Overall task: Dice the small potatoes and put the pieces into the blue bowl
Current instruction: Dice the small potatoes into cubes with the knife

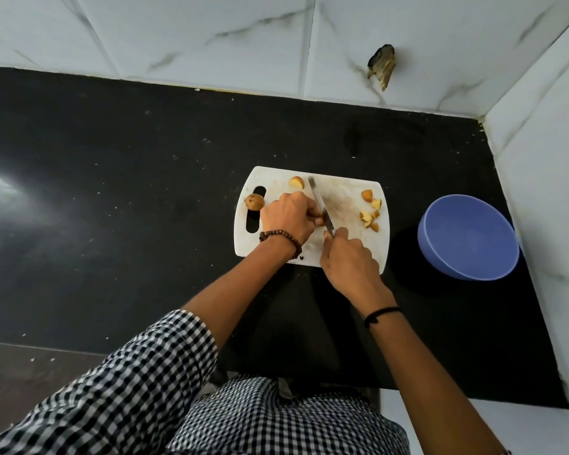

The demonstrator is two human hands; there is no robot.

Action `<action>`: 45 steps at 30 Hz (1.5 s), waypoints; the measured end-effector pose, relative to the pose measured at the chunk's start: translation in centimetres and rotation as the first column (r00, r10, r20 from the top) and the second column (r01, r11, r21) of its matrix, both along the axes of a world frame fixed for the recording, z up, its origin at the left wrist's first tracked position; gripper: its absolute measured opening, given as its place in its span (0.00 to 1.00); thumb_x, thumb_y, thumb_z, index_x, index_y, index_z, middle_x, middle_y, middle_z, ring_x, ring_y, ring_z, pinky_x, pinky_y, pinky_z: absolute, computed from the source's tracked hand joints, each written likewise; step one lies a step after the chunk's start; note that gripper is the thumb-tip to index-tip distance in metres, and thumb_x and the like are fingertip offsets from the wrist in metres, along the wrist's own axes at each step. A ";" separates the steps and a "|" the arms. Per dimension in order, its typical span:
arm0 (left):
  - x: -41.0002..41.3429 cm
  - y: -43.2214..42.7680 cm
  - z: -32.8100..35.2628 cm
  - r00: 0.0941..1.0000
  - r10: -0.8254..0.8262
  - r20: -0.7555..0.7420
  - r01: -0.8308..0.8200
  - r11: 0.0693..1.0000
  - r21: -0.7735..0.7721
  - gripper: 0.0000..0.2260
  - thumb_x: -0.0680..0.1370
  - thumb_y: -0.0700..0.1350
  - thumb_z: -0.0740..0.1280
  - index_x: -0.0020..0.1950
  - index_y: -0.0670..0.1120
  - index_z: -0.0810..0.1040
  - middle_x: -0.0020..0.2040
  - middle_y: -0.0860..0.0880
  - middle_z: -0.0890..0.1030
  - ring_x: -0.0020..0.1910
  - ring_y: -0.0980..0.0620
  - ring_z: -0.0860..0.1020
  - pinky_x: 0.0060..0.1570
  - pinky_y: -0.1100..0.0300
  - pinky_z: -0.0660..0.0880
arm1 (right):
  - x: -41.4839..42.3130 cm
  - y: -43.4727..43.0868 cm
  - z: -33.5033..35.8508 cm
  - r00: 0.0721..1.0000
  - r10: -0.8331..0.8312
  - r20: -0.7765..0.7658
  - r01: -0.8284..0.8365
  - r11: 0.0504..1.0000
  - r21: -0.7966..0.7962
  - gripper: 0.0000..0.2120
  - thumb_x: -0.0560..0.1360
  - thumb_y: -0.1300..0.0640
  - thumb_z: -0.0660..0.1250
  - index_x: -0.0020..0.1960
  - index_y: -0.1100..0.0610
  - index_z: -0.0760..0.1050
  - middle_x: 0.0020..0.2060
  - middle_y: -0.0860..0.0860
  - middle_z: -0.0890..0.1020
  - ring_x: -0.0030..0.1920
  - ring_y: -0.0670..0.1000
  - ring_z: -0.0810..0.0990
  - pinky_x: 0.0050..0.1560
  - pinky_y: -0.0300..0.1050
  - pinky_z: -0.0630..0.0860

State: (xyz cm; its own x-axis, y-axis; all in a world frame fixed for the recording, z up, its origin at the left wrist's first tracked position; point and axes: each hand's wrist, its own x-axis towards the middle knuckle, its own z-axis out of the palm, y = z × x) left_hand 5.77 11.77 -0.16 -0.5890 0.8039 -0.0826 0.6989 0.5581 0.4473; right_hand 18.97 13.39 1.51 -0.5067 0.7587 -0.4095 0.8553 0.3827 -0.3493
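- By my judgement the task is about midway. A cluster of diced pieces [370, 210] lies near the right edge of the cutting board [342, 192]. One loose wedge [296, 182] sits by its far edge. A whole potato [254, 202] rests uncut at its left edge, beside the handle slot.
- The blue bowl [467, 238] stands on the desk [145, 192] just right of the board, not touching it. No pieces show inside it, so all the transfer is left to do.
- The left hand [286, 221] is near the board's middle. Its fingers [312, 211] curl down over a potato piece [319, 221] and pin it to the board; most of that piece is hidden.
- The right hand [349, 261] is at the board's near edge, with its fingers wrapped closed round the handle of the knife [321, 205].
- The knife's long axis runs from the board's near edge toward its far edge, with the tip pointing away and slightly left. The blade meets the held piece right beside the left fingertips.
- The whole potato looks nearly round; its longer axis seems to lie across the board.
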 end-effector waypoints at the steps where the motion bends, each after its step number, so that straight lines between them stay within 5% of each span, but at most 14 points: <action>1: 0.1 0.0 0.0 1.000 0.011 -0.002 -0.011 1.000 0.002 0.05 0.73 0.53 0.72 0.47 0.56 0.83 0.44 0.56 0.83 0.40 0.55 0.80 0.30 0.63 0.67 | 0.2 -0.3 0.0 1.000 0.001 -0.003 -0.001 1.000 0.011 0.16 0.86 0.47 0.48 0.61 0.58 0.67 0.51 0.57 0.78 0.49 0.59 0.79 0.45 0.54 0.75; 7: 0.1 -0.1 0.2 1.000 0.027 0.016 -0.027 1.000 0.002 0.06 0.72 0.54 0.73 0.45 0.54 0.83 0.42 0.56 0.83 0.40 0.55 0.79 0.31 0.62 0.69 | 2.1 -2.4 -0.4 0.999 -0.015 0.052 0.012 0.999 0.043 0.13 0.86 0.47 0.49 0.56 0.55 0.65 0.43 0.53 0.79 0.44 0.55 0.81 0.44 0.54 0.79; 13: 0.1 -0.2 0.0 0.998 0.033 0.048 -0.034 0.999 0.019 0.03 0.73 0.53 0.72 0.44 0.56 0.81 0.43 0.57 0.82 0.40 0.57 0.78 0.29 0.64 0.67 | 4.0 -3.3 1.1 0.995 -0.003 0.100 0.004 1.000 -0.014 0.12 0.86 0.47 0.50 0.58 0.55 0.65 0.47 0.54 0.78 0.48 0.56 0.80 0.47 0.55 0.78; 19: 0.1 -0.3 -0.3 0.999 -0.036 0.026 0.036 0.999 0.021 0.11 0.76 0.54 0.69 0.58 0.60 0.78 0.44 0.58 0.82 0.40 0.58 0.78 0.26 0.64 0.64 | 7.0 -2.9 3.3 0.987 0.017 0.163 0.003 0.993 -0.121 0.16 0.85 0.44 0.48 0.60 0.54 0.66 0.46 0.52 0.76 0.45 0.51 0.78 0.42 0.49 0.73; 23: 0.4 -0.4 -0.2 0.999 -0.041 0.018 0.040 0.999 0.023 0.06 0.77 0.53 0.68 0.53 0.59 0.80 0.47 0.57 0.82 0.41 0.56 0.78 0.25 0.64 0.63 | 7.9 -2.3 4.1 0.988 -0.008 0.152 0.031 0.989 -0.147 0.19 0.84 0.42 0.50 0.57 0.54 0.71 0.43 0.52 0.77 0.42 0.50 0.79 0.41 0.49 0.76; 29: -0.3 -0.9 -0.3 0.987 -0.046 0.153 0.036 0.997 0.068 0.05 0.76 0.52 0.68 0.50 0.53 0.77 0.46 0.56 0.81 0.39 0.57 0.77 0.27 0.63 0.67 | 7.2 -1.9 4.7 0.987 -0.153 -0.041 0.141 0.968 -0.206 0.19 0.83 0.39 0.55 0.49 0.54 0.72 0.41 0.53 0.78 0.39 0.50 0.79 0.39 0.47 0.76; 34: -1.1 -1.5 -1.3 0.964 -0.019 0.266 -0.008 0.995 0.101 0.04 0.75 0.50 0.70 0.47 0.52 0.78 0.45 0.55 0.81 0.44 0.57 0.79 0.44 0.55 0.80 | 3.9 0.1 3.0 0.966 -0.165 -0.201 0.148 0.984 -0.095 0.16 0.80 0.43 0.66 0.54 0.55 0.69 0.41 0.47 0.75 0.40 0.44 0.76 0.35 0.38 0.69; 45: -2.2 -2.1 -1.6 0.964 -0.061 0.260 0.037 0.995 0.097 0.08 0.76 0.50 0.69 0.53 0.51 0.81 0.46 0.52 0.83 0.44 0.54 0.80 0.44 0.53 0.81 | -4.4 3.8 -0.5 0.913 -0.192 -0.359 0.215 0.976 0.026 0.16 0.78 0.52 0.70 0.59 0.59 0.69 0.45 0.51 0.77 0.48 0.54 0.81 0.46 0.48 0.79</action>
State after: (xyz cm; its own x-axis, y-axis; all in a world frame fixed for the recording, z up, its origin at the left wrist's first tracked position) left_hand 3.60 9.69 -1.72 -0.5163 0.8423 -0.1546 0.5756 0.4749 0.6656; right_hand 14.57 17.16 1.01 -0.4407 0.8792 -0.1810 0.7432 0.2443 -0.6228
